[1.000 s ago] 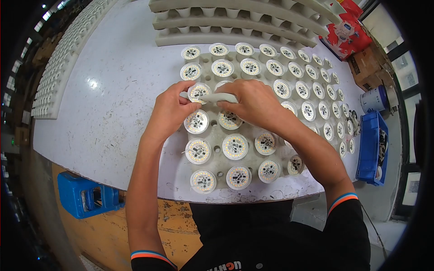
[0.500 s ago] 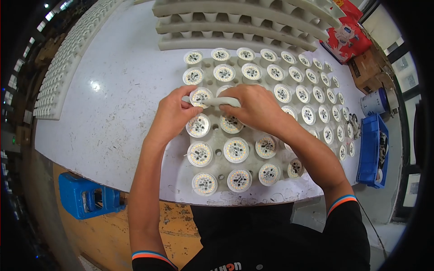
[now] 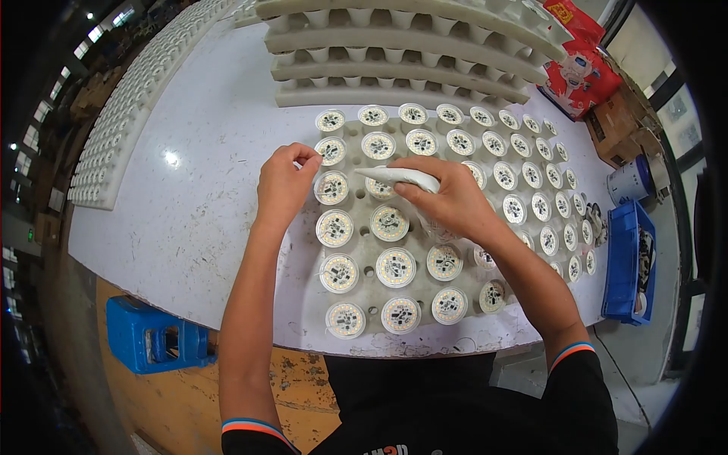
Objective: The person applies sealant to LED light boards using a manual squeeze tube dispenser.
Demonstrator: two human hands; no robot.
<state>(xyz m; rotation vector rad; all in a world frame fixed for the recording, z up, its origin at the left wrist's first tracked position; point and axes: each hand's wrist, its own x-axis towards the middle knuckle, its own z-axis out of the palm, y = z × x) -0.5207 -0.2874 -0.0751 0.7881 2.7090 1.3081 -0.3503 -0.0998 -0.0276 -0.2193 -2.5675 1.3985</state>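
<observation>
A foam tray (image 3: 362, 296) on the white table holds several round LED bulb bases with circuit boards face up. My right hand (image 3: 447, 199) is shut on a white squeeze tube (image 3: 402, 177), its tip pointing left over a bulb base (image 3: 378, 187) in the third row. My left hand (image 3: 282, 186) hovers at the tray's left edge, fingers pinched together, just beside a bulb base (image 3: 331, 187). Whether it pinches anything small I cannot tell.
Stacked empty foam trays (image 3: 402, 57) stand at the back, another long tray (image 3: 129, 106) at the left. A blue bin (image 3: 626, 258), a white can (image 3: 629, 180), cardboard boxes (image 3: 618, 121) and a red package (image 3: 580, 72) crowd the right. A blue object (image 3: 155, 337) sits below the table edge.
My left hand has let go of the tube's tip and drawn back to the left. My right hand has shifted the tube right, from the left column's base to the adjoining one.
</observation>
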